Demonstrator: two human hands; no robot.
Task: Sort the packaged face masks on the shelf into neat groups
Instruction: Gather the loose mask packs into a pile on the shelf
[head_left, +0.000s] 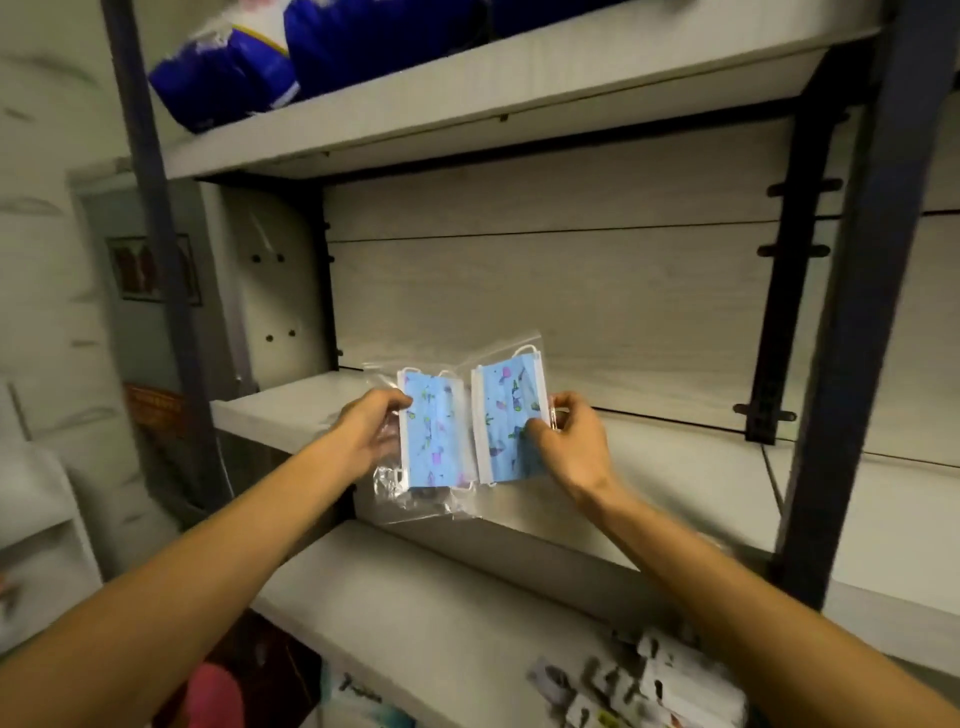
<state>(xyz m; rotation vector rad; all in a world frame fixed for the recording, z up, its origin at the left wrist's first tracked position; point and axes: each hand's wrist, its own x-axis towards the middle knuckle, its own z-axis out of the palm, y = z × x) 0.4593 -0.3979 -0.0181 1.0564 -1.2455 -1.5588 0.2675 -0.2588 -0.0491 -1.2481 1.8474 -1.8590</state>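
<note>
From my head camera, I hold two packaged face masks up in front of the middle shelf (675, 457), one in each hand. My left hand (371, 428) grips the left mask pack (434, 431) by its left edge, thumb on the front and fingers curled behind the clear plastic. My right hand (569, 441) pinches the right mask pack (506, 421) along its right side, thumb pressing on the printed blue front, fingers wrapped behind. Both masks are light blue with small coloured prints and white ear loops, each sealed in a transparent bag. The packs stand upright side by side, their inner edges just beside each other, the right one a little higher and tilted slightly. They hang in the air over the shelf's front edge, not resting on it. On the upper shelf (467, 98) sit blue plastic bundles (291, 57). Below, on the lower shelf (441, 613), lie blurred small packets (654, 686) near my right forearm.
</note>
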